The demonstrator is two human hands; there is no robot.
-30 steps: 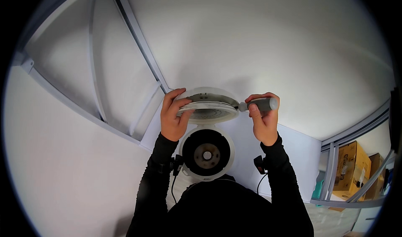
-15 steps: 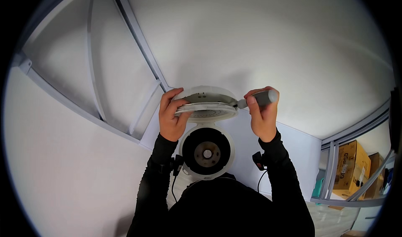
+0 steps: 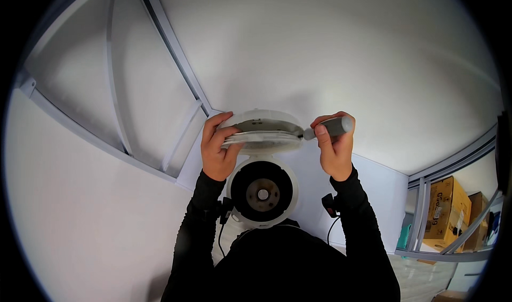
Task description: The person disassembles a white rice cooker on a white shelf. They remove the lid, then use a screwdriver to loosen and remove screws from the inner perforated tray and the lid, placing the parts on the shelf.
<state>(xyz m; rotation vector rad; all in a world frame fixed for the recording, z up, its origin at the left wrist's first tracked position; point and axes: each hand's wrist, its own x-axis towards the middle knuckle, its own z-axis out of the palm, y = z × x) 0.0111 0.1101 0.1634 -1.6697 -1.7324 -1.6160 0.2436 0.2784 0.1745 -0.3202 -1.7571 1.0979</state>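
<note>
A white rice cooker (image 3: 265, 225) stands close in front of me, its lid raised. Its inner pot is out, so the dark cavity and round heating plate (image 3: 254, 202) show. The lid's outer shell (image 3: 264, 113) and its inner panel (image 3: 269, 137) are spread apart, leaving a gap. My left hand (image 3: 217, 155) grips the lid's left edge, some fingers reaching into the gap. My right hand (image 3: 337, 155) is wrapped around a screwdriver (image 3: 334, 126) with a grey handle. Its shaft points left to the gap's right end; the tip is hidden there.
The cooker rests on a white table (image 3: 368, 187) beside a pale wall (image 3: 341, 51). Grey metal frame bars (image 3: 176, 51) rise at the left. Beyond more bars at the right are cardboard boxes (image 3: 445, 214). Cables hang from dark devices at both my wrists.
The lid has tilted slightly, so less of the inner panel's underside shows. Both hands keep their holds, and the screwdriver stays at the lid's right end. The whole view has shifted a little.
</note>
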